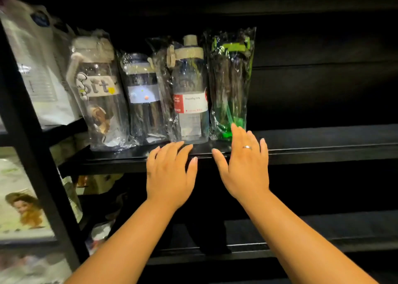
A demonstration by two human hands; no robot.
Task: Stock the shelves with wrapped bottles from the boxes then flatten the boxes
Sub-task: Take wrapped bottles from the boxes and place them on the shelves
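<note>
Four wrapped bottles stand in a row on the black shelf (323, 137), the "Healthy life" bottle (190, 103) among them. The green bottle (231, 83) stands just beside it at the row's open end, with nothing beyond to brace it. The left hand (170, 171) is just in front of the "Healthy life" bottle and the right hand (245, 165) is at the green bottle's foot. Both grips are wide and hold nothing. A stray nudge from the right fingers could tip the green bottle sideways, or slide its slick wrap over the shelf's front edge.
</note>
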